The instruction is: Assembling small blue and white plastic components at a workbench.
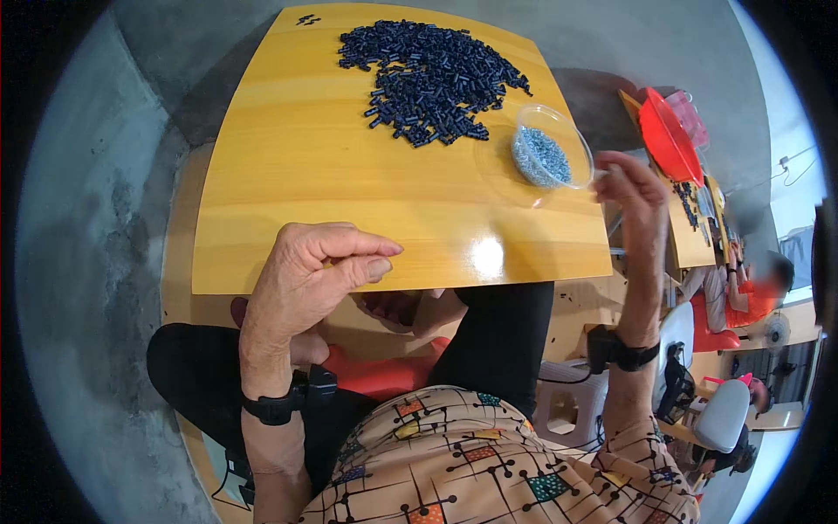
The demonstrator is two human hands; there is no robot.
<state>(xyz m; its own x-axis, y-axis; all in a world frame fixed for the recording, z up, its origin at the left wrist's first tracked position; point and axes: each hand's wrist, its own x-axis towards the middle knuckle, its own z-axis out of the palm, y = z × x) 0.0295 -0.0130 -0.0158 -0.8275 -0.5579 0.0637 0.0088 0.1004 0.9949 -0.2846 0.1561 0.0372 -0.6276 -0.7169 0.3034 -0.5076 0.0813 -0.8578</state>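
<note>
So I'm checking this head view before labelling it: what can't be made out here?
- Left hand: fingers pinched together; whether they hold anything is too small to tell.
- Right hand: its fingers meet the clear bowl at its rim; the grip itself is blurred.
- Grey bits in the bowl: too small to tell their shape.
- Dark pile on the wooden board: single pieces blur together.

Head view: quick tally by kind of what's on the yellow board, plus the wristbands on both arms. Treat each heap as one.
Heap of small dark blue pieces: 1
Clear plastic bowl of pale blue-grey bits: 1
Tiny stray cluster of dark pieces at the board's far edge: 1
Black wristbands, one per arm: 2
Total: 5
</note>
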